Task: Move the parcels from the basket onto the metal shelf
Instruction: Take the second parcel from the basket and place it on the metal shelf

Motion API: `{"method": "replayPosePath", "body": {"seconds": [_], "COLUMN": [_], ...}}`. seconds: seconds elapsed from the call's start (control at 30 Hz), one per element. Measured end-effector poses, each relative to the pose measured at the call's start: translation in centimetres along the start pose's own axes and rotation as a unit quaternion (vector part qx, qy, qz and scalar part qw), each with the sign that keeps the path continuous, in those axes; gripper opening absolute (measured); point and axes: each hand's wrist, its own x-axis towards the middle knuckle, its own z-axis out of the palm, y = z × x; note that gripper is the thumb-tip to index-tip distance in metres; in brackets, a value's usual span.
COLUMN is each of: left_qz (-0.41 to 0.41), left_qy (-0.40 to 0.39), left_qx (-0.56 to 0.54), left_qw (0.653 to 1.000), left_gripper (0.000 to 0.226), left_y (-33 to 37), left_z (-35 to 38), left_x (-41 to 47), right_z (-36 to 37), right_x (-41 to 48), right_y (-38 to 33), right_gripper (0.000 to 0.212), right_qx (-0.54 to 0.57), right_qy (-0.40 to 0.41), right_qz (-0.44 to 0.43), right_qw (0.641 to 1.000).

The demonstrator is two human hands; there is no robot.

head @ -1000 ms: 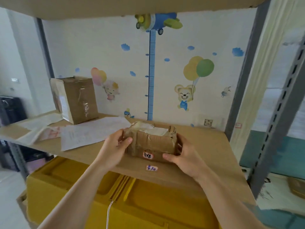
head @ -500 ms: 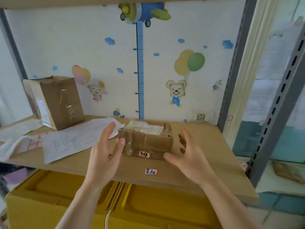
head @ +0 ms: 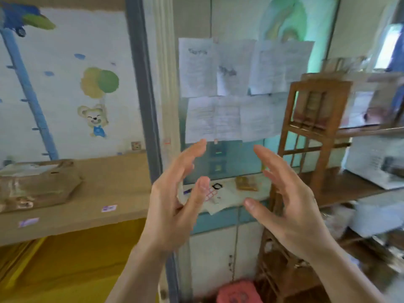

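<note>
A brown taped cardboard parcel (head: 35, 184) lies on the board of the metal shelf (head: 113, 193) at the far left of the head view. My left hand (head: 177, 204) and my right hand (head: 286, 204) hover in mid-air to the right of the shelf's grey upright (head: 143, 106), palms facing each other, fingers spread, nothing in either. Both hands are well clear of the parcel. No basket shows, unless the blurred pink thing (head: 238, 291) at the bottom edge is part of one.
A yellow box (head: 65, 259) fills the space under the shelf board. Papers (head: 236, 88) hang on a glass panel behind my hands. A wooden rack (head: 317, 127) stands to the right, with a white appliance (head: 376, 162) on a wooden surface beyond it.
My hands let go of the parcel, which stays on the shelf. My view and both open hands have swung to the right, past the shelf's upright.
</note>
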Motion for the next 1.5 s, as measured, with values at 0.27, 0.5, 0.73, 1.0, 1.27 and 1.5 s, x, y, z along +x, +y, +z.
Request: {"method": "replayPosePath", "body": {"seconds": [0.27, 0.5, 0.73, 1.0, 1.27, 1.5], "left_qz": [0.057, 0.010, 0.013, -0.076, -0.181, -0.454], "left_qy": [-0.131, -0.171, -0.202, -0.257, -0.265, -0.114], "left_qx": [-0.118, -0.224, -0.245, -0.247, -0.227, -0.071], "left_qw": [0.983, 0.959, 0.948, 0.931, 0.919, 0.881], "left_gripper": [0.060, 0.059, 0.056, 0.054, 0.057, 0.028], "left_y": [6.2, 6.3, 1.0, -5.6, -14.1, -22.1], "left_z": [27.0, 44.3, 61.5, 82.2, 98.8, 112.4], "left_x": [2.3, 6.7, 11.8, 20.1, 22.9, 26.2], "right_z": [-24.0, -35.4, -44.1, -55.1, -62.3, -65.1], "right_x": [-9.0, -10.4, -7.4, -2.0, 0.6, 0.2], "right_y": [5.3, 13.2, 27.8, 45.1, 63.2, 78.4], "right_gripper": [0.079, 0.078, 0.074, 0.071, 0.057, 0.060], "right_qx": [-0.122, -0.187, -0.221, -0.227, -0.193, -0.186], "right_qy": [0.119, 0.189, 0.202, 0.243, 0.247, 0.225], "right_qz": [0.085, 0.132, 0.164, 0.213, 0.260, 0.386], "right_qw": [0.982, 0.955, 0.940, 0.919, 0.913, 0.875]}}
